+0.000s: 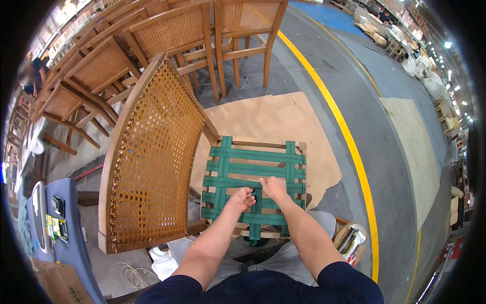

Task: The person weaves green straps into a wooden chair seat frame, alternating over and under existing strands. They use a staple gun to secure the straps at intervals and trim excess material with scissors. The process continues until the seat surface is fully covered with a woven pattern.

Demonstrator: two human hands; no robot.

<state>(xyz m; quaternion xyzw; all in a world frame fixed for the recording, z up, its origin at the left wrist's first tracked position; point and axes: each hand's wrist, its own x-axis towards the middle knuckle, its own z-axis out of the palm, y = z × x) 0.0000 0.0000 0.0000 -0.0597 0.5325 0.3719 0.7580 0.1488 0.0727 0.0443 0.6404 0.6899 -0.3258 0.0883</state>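
Observation:
In front of me a wooden chair with a cane back [157, 147] has its seat frame [253, 141] crossed by green webbing straps [258, 153]. Several straps run side to side, with one crossing near each side of the seat. A middle webbing strap [256, 205] passes front to back only through the near part, and its near end hangs over the front rail. My left hand [242, 199] is closed at this strap's left edge, its fingers curled. My right hand [274, 188] pinches the strap from the right, by the third crosswise band. The fingertips are partly hidden.
Brown cardboard [253, 114] lies under the chair. More cane-backed chairs [172, 33] crowd the far left. A blue padded surface [68, 223] with small items stands at left; a round container of tools [350, 240] is near my right knee. A yellow line [344, 124] crosses the floor.

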